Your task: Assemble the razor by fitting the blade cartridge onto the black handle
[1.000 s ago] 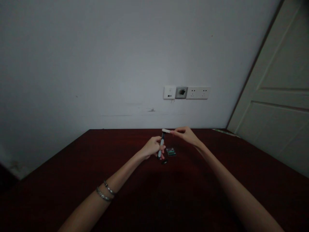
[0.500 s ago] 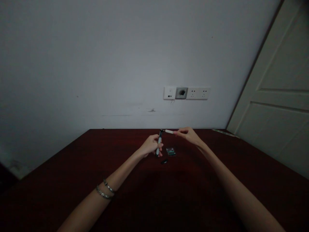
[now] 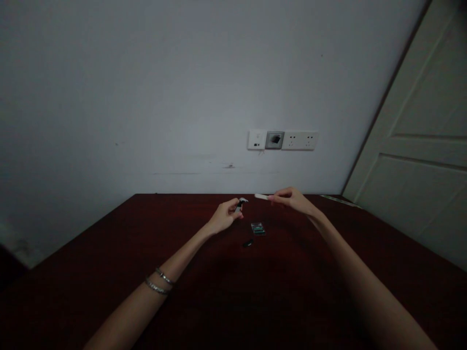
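Observation:
My left hand point(image 3: 224, 215) is closed round a razor handle point(image 3: 240, 204), whose dark head end points up and right above the dark red table point(image 3: 109, 253). My right hand point(image 3: 292, 199) pinches a small white strip-like piece point(image 3: 261, 196), held level just right of the handle's tip and apart from it. On the table below the hands lie a small clear case with green inside point(image 3: 258, 227) and a little black piece point(image 3: 248, 242). Two bracelets point(image 3: 159, 282) ring my left wrist.
A grey wall rises behind the table, with a row of white sockets point(image 3: 282, 140). A pale door point(image 3: 423, 146) stands at the right. A thin light strip point(image 3: 341, 200) lies at the table's far right corner.
The white piece has come away from the handle's tip. My right hand drew it to the right, while my left hand tilted the handle so less of it shows.

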Tool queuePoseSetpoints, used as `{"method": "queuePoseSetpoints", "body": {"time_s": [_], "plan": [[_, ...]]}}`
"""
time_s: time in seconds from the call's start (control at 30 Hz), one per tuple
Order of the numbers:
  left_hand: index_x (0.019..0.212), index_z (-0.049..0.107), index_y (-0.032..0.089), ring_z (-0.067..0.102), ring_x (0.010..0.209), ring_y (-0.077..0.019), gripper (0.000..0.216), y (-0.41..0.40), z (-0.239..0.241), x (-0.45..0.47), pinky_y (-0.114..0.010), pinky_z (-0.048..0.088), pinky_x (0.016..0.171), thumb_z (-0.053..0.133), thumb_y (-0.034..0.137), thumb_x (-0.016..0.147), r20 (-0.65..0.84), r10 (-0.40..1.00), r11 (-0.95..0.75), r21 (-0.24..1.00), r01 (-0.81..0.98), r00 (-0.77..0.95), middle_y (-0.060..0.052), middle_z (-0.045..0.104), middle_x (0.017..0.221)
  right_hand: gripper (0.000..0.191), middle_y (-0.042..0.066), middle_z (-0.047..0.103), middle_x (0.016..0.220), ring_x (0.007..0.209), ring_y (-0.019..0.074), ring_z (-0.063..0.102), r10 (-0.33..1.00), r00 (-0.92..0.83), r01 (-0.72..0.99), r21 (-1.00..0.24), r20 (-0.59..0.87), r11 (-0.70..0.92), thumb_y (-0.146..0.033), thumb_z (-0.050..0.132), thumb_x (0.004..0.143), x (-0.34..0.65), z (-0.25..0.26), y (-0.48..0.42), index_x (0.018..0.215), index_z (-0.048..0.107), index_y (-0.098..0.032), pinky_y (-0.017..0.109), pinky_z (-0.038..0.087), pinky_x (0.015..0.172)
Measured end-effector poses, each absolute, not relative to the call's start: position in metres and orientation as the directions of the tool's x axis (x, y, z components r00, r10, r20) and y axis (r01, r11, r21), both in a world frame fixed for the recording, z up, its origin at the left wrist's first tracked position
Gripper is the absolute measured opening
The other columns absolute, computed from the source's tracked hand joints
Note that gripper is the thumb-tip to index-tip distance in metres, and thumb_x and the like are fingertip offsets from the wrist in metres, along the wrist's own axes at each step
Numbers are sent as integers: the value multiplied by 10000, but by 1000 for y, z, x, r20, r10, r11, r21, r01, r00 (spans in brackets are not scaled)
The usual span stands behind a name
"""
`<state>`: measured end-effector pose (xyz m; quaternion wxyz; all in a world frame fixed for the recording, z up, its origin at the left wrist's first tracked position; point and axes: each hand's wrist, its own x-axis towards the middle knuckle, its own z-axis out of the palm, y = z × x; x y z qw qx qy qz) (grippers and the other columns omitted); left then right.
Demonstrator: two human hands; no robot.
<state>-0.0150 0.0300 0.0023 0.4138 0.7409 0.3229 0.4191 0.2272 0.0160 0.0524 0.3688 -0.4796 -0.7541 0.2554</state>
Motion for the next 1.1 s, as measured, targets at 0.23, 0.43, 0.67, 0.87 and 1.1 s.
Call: {"method": "queuePoseSetpoints", "body": {"time_s": [0.23,0.43,0.67,0.87,1.1], "plan": [[809,576,145,518,730,-122,94,25,10,-21,-226,395,709,513,208,780,530,715,-672,699,242,456,-3,582,753,327,-10,524,492,462,91,385,846,-429,509,-690,315,515,-466,592,714,192,73,-11,582,669,-177,242,252,450],[813,589,157,531,755,-131,124,25,11,-22,-214,385,717,491,232,804,601,676,-728,633,262,426,-14,603,791,308,-9,501,481,475,97,391,857,-426,536,-682,289,497,-433,599,709,204,75,-10,566,662,-167,243,269,461],[861,596,157,551,766,-133,138,24,9,-23,-213,401,722,482,162,783,630,670,-741,603,297,393,-22,620,818,337,-14,484,471,450,85,353,860,-435,541,-687,265,485,-469,587,714,194,74,-13,583,659,-166,239,227,434],[914,573,147,564,666,-116,172,33,3,-26,-216,431,650,543,241,773,597,736,-677,658,330,319,-1,601,721,340,-21,450,469,443,73,356,904,-301,563,-709,302,425,-459,601,706,224,59,11,595,653,-142,223,241,425],[989,522,167,570,474,-120,252,36,-7,-21,-205,401,480,559,276,765,489,828,-561,722,406,275,34,570,596,370,-80,349,484,355,44,300,942,-171,76,-949,289,305,-539,534,741,185,35,21,720,553,-170,187,327,347]]}}
